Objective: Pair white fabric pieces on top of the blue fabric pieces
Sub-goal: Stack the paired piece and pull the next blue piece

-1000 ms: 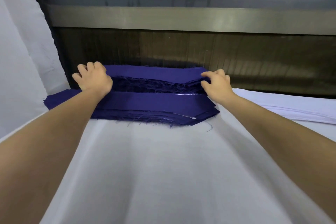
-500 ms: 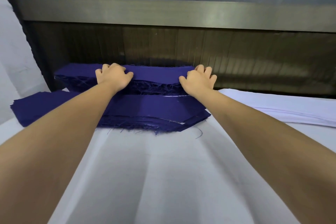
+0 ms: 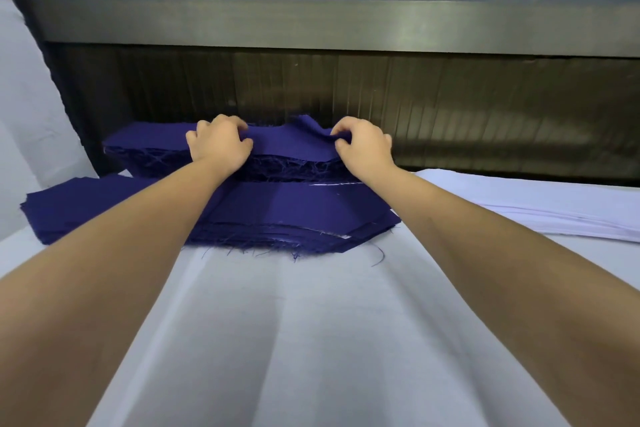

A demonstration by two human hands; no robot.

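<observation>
Early in the task, by my judgement: no white piece plainly tops a blue one. On the rear blue stack [image 3: 152, 146], the left hand [image 3: 218, 147] and right hand [image 3: 363, 149] pinch the top blue piece [image 3: 287, 139] with curled fingers [image 3: 227, 121], rumpling it. The white stack [image 3: 554, 208] lies untouched on the worktop [image 3: 311, 340], far right.

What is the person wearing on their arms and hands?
Nothing that shows. The left hand and right hand are bare, no gloves, rings or watch; the left forearm and right forearm are uncovered to the frame's edge, no sleeve in view.
</observation>
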